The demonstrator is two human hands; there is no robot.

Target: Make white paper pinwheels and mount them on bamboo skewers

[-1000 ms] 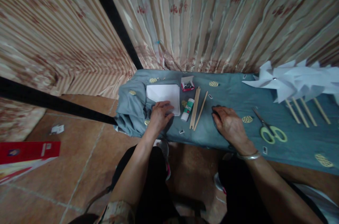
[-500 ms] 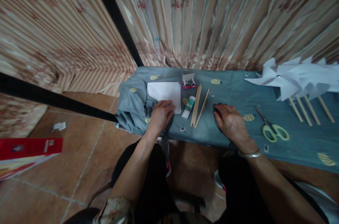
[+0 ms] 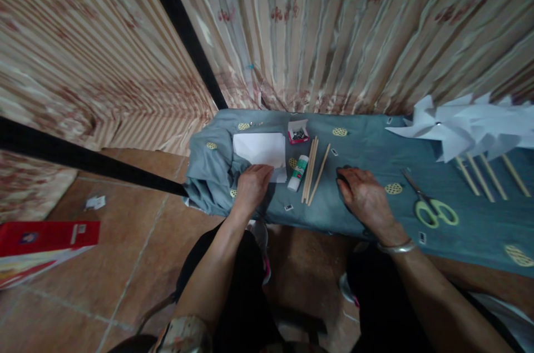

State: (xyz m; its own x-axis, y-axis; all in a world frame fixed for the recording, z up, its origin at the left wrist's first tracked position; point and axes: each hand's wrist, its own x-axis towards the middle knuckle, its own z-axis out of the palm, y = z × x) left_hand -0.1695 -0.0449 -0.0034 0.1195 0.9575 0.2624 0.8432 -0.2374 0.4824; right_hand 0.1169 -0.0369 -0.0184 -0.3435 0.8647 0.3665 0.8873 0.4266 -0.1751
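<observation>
A stack of white paper (image 3: 259, 147) lies at the left end of the cloth-covered table. At its near edge my left hand (image 3: 252, 189) is closed, finger and thumb pinching a sheet whose near right corner looks slightly bent up. My right hand (image 3: 365, 194) rests on the cloth to the right of some wooden sticks (image 3: 308, 172), fingers loosely curled, thumb apart, nothing visible in it. Between the paper and the sticks lies a glue stick (image 3: 298, 173). Behind it stands a small open box of metal pins (image 3: 297, 134).
Scissors with light green handles (image 3: 436, 211) lie right of my right hand. White paper pinwheels (image 3: 454, 125) on sticks lie at the far right. A striped curtain (image 3: 325, 36) hangs behind the table (image 3: 359, 147). A red package (image 3: 45, 236) sits on the floor at left.
My left fingers have drawn together at the paper's near edge, and the corner there now looks bent. My right hand stays in nearly the same place. The view has shifted slightly.
</observation>
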